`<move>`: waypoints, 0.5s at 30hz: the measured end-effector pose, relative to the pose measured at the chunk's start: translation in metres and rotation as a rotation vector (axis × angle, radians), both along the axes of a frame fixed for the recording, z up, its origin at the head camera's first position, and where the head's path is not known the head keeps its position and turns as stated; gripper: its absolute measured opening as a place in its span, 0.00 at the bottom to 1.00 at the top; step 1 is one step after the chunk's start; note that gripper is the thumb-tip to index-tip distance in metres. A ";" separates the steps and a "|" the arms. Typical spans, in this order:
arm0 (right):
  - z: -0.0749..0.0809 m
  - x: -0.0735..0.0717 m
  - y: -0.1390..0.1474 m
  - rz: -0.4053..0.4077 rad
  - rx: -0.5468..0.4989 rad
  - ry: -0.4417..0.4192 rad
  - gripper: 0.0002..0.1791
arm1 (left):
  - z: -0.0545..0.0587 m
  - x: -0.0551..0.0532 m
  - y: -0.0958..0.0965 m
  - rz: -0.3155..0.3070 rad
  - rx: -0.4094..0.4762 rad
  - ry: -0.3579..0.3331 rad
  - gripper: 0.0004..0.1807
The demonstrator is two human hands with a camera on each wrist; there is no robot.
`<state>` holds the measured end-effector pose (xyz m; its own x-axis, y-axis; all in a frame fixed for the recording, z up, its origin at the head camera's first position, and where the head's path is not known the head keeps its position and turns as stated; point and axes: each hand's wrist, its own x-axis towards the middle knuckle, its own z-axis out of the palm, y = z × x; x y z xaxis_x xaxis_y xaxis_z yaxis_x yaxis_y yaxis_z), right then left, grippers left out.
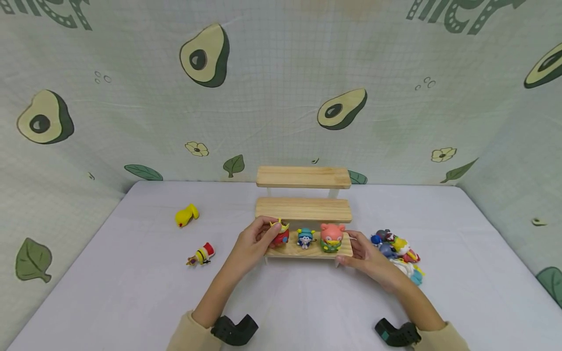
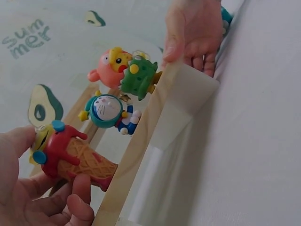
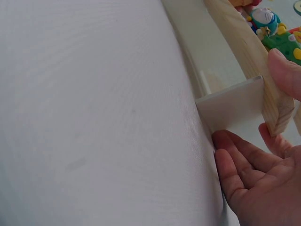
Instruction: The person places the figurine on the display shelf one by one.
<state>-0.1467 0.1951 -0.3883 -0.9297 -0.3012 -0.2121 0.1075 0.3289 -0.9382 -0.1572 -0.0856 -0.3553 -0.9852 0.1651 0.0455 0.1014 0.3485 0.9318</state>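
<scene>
My left hand (image 1: 251, 245) holds a red figurine with a waffle-cone body (image 2: 82, 162) between thumb and fingers, at the left end of the lowest board (image 1: 287, 251) of a wooden tiered stand. The figurine's base meets the board in the left wrist view. In the middle stands a small blue-hatted figurine (image 1: 305, 239); at the right end is a larger pink figurine (image 1: 332, 234) with a green body. My right hand (image 1: 373, 263) grips the board's right end, thumb at the front and a finger behind, its other fingers beside the pale support leg (image 3: 233, 106).
Two higher wooden boards (image 1: 303, 177) rise behind the lowest one. On the left of the white table (image 1: 131, 292) lie a yellow figurine (image 1: 186, 215) and a striped yellow-black figurine with red (image 1: 203, 253). Several figurines (image 1: 399, 248) are heaped beyond my right hand.
</scene>
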 end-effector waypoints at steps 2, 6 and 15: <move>0.000 0.000 0.000 -0.001 0.000 0.000 0.40 | 0.000 0.000 0.000 -0.002 -0.012 0.005 0.18; 0.000 0.000 0.000 -0.002 -0.001 0.000 0.41 | 0.000 0.000 0.000 -0.003 -0.017 0.012 0.18; 0.000 0.000 0.000 0.001 0.000 -0.003 0.41 | -0.001 0.001 -0.001 -0.001 -0.001 0.024 0.16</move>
